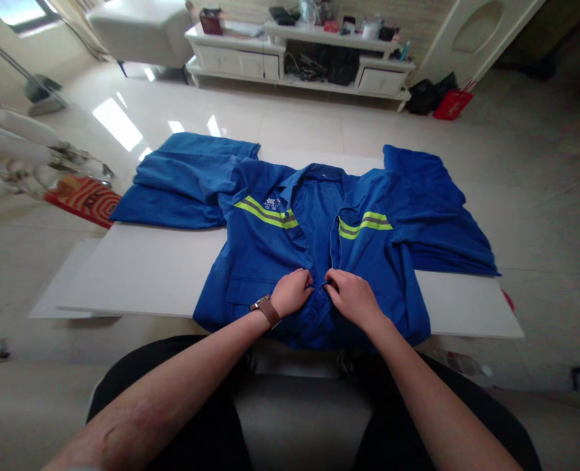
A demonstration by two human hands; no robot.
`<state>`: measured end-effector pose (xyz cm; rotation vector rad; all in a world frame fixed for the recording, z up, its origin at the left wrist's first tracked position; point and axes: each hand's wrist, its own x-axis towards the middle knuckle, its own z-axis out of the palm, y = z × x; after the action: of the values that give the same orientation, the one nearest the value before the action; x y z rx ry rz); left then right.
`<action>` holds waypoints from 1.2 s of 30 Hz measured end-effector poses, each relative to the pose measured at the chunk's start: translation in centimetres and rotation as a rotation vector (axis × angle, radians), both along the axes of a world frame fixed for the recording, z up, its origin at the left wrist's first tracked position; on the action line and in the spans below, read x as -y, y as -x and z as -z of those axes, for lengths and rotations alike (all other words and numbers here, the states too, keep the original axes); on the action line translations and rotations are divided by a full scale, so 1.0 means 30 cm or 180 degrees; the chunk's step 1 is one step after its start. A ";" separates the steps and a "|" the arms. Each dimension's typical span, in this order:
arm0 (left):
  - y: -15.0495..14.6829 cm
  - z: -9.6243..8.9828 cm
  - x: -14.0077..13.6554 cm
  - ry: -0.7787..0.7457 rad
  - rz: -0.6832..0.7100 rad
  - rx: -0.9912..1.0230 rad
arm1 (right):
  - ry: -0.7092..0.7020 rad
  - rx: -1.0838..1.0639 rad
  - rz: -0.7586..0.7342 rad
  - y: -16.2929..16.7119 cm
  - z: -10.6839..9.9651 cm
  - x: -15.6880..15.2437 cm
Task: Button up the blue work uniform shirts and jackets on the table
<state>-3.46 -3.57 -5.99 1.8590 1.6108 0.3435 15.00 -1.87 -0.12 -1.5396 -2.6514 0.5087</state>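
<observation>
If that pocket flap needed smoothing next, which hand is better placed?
Probably the left hand: it is close beside the pocket flap, while the right hand is farther away, across the front opening of the blue jacket.

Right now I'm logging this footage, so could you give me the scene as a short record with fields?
garment: blue jacket, spread out with its front open
markings: yellow-green and grey bands across the chest
left hand: fingers at one front edge
right hand: pinching the opposite edge
worn: watch, left wrist
surface: white table
background: white cabinet; red bag on the floor
</observation>
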 end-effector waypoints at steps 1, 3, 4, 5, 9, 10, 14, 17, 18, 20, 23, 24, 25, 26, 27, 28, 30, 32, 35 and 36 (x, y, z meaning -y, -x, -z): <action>-0.005 -0.005 0.005 -0.0012 0.0017 -0.0015 | -0.0036 -0.0026 0.0009 0.001 0.003 0.001; -0.011 -0.017 0.014 -0.0026 0.0071 -0.0013 | -0.0117 -0.0074 0.0029 0.004 0.011 0.003; -0.013 -0.024 0.018 -0.0024 0.0107 -0.0002 | -0.0152 -0.0095 0.0038 0.005 0.015 0.004; -0.013 -0.031 0.021 -0.0023 0.0135 0.0018 | -0.0182 -0.0118 0.0048 0.006 0.020 0.004; -0.012 -0.055 0.026 -0.0035 0.0150 0.0365 | -0.0216 -0.0243 0.0076 0.015 0.036 0.007; -0.012 -0.059 0.024 -0.0030 0.0150 0.0509 | -0.0212 -0.0280 0.0082 0.018 0.040 0.008; -0.008 -0.059 0.014 0.0105 0.0021 0.1042 | -0.0147 -0.0558 0.0157 0.028 0.055 0.014; -0.003 -0.049 0.004 0.0332 -0.0133 0.1436 | -0.0005 -0.0855 0.0230 0.025 0.066 0.011; -0.001 -0.045 0.001 0.0446 -0.0176 0.1572 | 0.0048 -0.0937 0.0223 0.023 0.070 0.008; 0.002 -0.039 -0.005 0.0700 -0.0257 0.1824 | 0.0129 -0.1093 0.0187 0.016 0.074 0.001; 0.006 -0.030 -0.012 0.0908 -0.0332 0.2065 | 0.0169 -0.1243 0.0147 0.008 0.077 -0.009; 0.007 -0.028 -0.014 0.0939 -0.0342 0.2124 | 0.0174 -0.1264 0.0105 0.007 0.077 -0.011; 0.007 -0.025 -0.017 0.0979 -0.0346 0.2176 | 0.0190 -0.1281 0.0039 0.005 0.078 -0.013; 0.007 -0.021 -0.019 0.1039 -0.0359 0.2226 | 0.0214 -0.1303 -0.0038 0.005 0.080 -0.014; 0.007 -0.018 -0.022 0.1119 -0.0393 0.2278 | 0.0242 -0.1330 -0.0110 0.005 0.081 -0.014; 0.005 -0.016 -0.024 0.1218 -0.0451 0.2336 | 0.0269 -0.1353 -0.0166 0.005 0.083 -0.014; 0.001 -0.012 -0.028 0.1438 -0.0611 0.2491 | 0.0305 -0.1333 -0.0218 0.006 0.088 -0.012; -0.003 -0.010 -0.030 0.1623 -0.0759 0.2687 | 0.0302 -0.1226 -0.0221 0.008 0.093 -0.009; -0.008 -0.011 -0.031 0.1767 -0.0870 0.2864 | 0.0299 -0.1109 -0.0156 0.009 0.096 -0.005; -0.008 -0.011 -0.031 0.1781 -0.0893 0.2864 | 0.0307 -0.1086 -0.0130 0.009 0.096 -0.004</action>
<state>-3.21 -2.64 -5.65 0.8454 1.1432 0.6536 14.74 -1.75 -3.00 -1.2846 -2.4314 0.8300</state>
